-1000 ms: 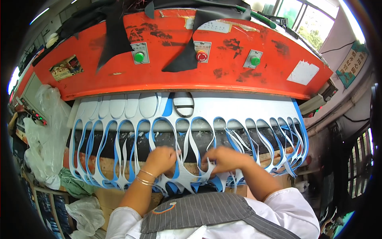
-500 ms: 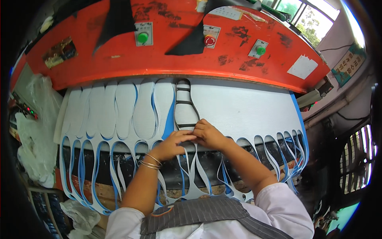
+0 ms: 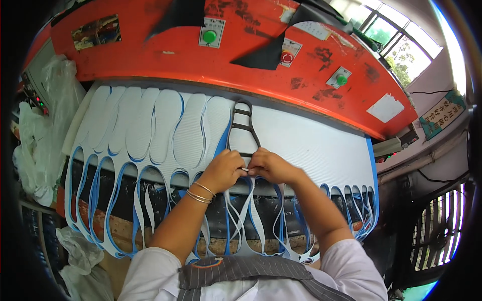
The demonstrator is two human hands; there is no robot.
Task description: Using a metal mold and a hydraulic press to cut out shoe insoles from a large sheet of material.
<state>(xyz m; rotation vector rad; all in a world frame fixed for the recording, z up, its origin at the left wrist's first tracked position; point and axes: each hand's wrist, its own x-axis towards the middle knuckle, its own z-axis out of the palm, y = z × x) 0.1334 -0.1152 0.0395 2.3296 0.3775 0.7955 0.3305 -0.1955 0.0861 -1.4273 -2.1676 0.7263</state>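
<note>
1. The cutter (image 3: 242,128) lies on the sheet (image 3: 311,138), right of the cut pieces (image 3: 190,131).
2. The machine (image 3: 150,57) stands behind the sheet.
3. Plastic bags (image 3: 37,150) are left of the sheet, a pipe (image 3: 427,163) right.

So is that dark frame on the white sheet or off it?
On it: the frame lies over the sheet, whose white surface shows through its gaps.
</note>
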